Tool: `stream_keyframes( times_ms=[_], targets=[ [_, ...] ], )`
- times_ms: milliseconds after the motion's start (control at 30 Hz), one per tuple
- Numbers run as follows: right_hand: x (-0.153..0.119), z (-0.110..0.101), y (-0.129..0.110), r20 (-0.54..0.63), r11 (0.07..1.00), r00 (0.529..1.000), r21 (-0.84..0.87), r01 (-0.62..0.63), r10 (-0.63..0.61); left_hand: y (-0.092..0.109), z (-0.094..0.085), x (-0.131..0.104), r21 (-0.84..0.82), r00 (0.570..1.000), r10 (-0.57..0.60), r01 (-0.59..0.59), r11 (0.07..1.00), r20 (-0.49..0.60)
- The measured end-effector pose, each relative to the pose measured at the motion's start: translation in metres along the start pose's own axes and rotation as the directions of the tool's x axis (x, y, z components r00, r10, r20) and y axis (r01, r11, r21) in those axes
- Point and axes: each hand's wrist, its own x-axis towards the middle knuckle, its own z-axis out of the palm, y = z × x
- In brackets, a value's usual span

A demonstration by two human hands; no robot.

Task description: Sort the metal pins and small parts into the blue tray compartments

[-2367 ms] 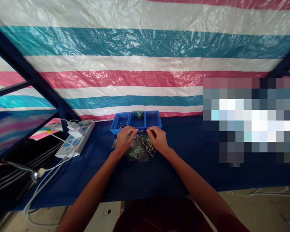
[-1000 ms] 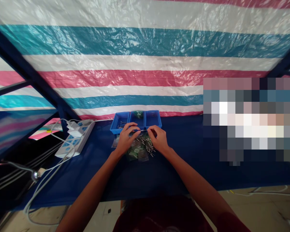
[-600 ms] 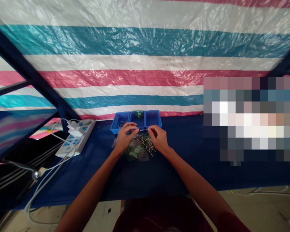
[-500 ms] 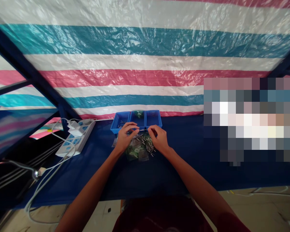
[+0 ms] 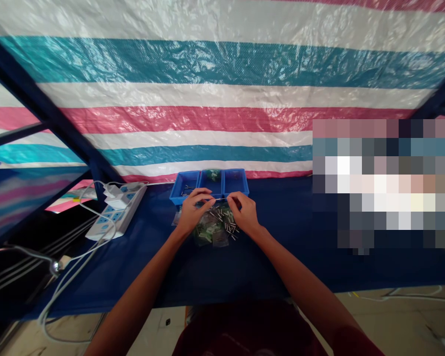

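Observation:
My left hand point(image 5: 195, 208) and my right hand point(image 5: 244, 211) face each other just in front of the blue trays. Between their fingertips runs a small, thin metal rod point(image 5: 220, 199), pinched at each end; its exact kind is too small to make out. Below the hands lies a pile of short metal rods point(image 5: 230, 227), some silvery and some dark. Clear plastic bags with green pieces point(image 5: 205, 233) are heaped beside the rods, partly under my left hand.
A blue three-compartment tray point(image 5: 235, 184) stands behind the hands, with metal rods at left and a green bundle point(image 5: 212, 175) in the middle. To the left, a white power strip point(image 5: 114, 212) trails cables over the blue tabletop point(image 5: 282, 237). A blurred-out area covers the right.
Both hands stay almost where they were, still pinching the thin rod. The left fingertips have edged slightly to the right, closer to the right hand.

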Motion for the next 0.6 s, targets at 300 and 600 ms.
stream_keyframes(
  times_ms=[300, 600],
  targets=[
    [-0.0001, -0.0005, -0.0002, -0.006, 0.999, 1.000, 0.020, 0.029, -0.029, 0.0036, 0.0000, 0.0007, -0.073, 0.999, -0.019, 0.021, 0.997, 0.028],
    [0.0002, 0.0007, 0.0020, 0.023, 0.999, 0.999, 0.015, 0.033, -0.034, 0.0034, 0.0017, 0.0005, -0.207, 0.997, -0.075, 0.076, 0.975, 0.012]
  ],
)
